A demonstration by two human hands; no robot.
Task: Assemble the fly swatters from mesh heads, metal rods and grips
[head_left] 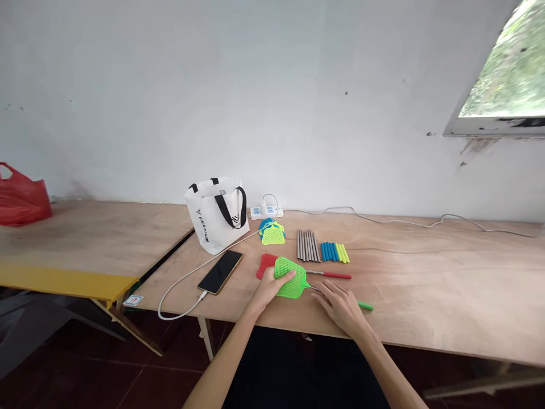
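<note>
A green fly swatter (291, 278) lies on the wooden table (426, 295). My left hand (269, 287) grips the left edge of its mesh head, thumb on top. My right hand (339, 307) rests over its thin rod, fingers closed around it; the green handle tip (365, 305) sticks out to the right. A red fly swatter (267, 263) lies just behind, its red handle (337, 275) pointing right. Farther back lie a stack of blue and yellow-green swatter heads (272, 232), a row of metal rods (308, 245), and blue and yellow-green handle grips (334, 252).
A black phone (220, 271) on a white cable lies left of my hands. Behind it stand a white tote bag (218, 213) and a power strip (266, 212) by the wall. A red plastic bag (22, 197) sits on the yellow-edged table at left.
</note>
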